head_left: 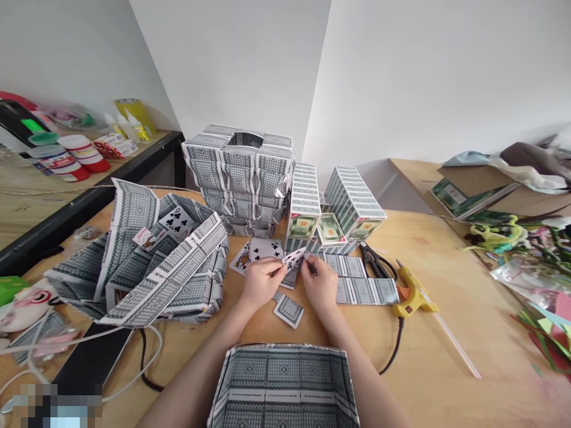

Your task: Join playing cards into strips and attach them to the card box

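Observation:
Between my two hands is a playing card (294, 258), its face with black pips partly showing and bent or tilted upward. My left hand (264, 279) pinches its left edge, and my right hand (320, 282) grips its right edge. Loose playing cards (266, 249) lie face up just behind my left hand. Below my hands, a card (289, 311) rests face down on the table. Close in front of me stands an open box made of playing cards (285, 365), between my forearms. To the right of my right hand lies a strip of joined cards (366, 290).
A yellow glue gun (413, 294) and black scissors (376, 263) lie at right. Behind stand stacked card packs (352, 196) and a tall card-built box (250, 178). A card-built basket (178, 267) fills the left. Pipe cleaners (499, 235) lie far right.

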A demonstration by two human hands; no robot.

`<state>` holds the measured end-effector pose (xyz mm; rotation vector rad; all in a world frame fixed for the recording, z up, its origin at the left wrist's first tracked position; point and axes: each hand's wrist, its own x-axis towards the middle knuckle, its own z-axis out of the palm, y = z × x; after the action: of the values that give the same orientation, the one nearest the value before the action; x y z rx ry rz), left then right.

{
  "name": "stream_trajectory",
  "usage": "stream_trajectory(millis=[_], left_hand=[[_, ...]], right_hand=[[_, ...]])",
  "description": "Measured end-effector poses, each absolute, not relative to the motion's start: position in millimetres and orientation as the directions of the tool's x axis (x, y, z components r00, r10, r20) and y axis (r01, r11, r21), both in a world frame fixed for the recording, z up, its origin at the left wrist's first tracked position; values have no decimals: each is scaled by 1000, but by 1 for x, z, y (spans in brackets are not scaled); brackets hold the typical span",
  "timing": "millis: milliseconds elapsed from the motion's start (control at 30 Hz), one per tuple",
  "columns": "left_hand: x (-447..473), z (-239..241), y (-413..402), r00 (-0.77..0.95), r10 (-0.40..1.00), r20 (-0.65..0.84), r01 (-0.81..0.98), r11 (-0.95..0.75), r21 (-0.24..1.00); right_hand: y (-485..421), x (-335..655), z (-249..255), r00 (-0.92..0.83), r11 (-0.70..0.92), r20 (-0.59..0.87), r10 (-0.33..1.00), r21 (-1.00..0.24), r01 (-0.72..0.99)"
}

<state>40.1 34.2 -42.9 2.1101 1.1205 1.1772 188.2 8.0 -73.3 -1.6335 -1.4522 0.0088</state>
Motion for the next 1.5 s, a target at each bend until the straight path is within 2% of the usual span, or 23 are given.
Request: stream_trajectory(millis=[200, 600, 900, 1000, 1233, 1367, 1500], left_hand=[[41, -45, 35, 340, 829, 444, 421, -556, 716], [41, -47, 34, 310, 859, 407, 432, -508, 745], [43, -47, 32, 342, 853, 396, 441, -517, 734], [43, -48, 32, 346, 847, 403, 447, -527, 723], [42, -49, 33, 351, 830, 434, 442, -556, 704], [42, -48, 33, 374, 818, 437, 451, -572, 685], [42, -48, 33, 387, 796, 465, 474, -605, 640]], right_hand=[[8, 187, -75, 338, 66, 558, 758, -581, 811], [6, 187, -75, 273, 163, 593, 757, -577, 801], [6, 184, -75, 212, 119, 714, 668, -383, 916], [5, 183, -73, 194, 123, 739, 645, -352, 928], [4, 182, -70, 305, 117, 665, 682, -511, 852], [3, 183, -69, 303, 129, 544, 783, -617, 776], [3, 184, -71, 264, 139, 516, 815, -616, 776]])
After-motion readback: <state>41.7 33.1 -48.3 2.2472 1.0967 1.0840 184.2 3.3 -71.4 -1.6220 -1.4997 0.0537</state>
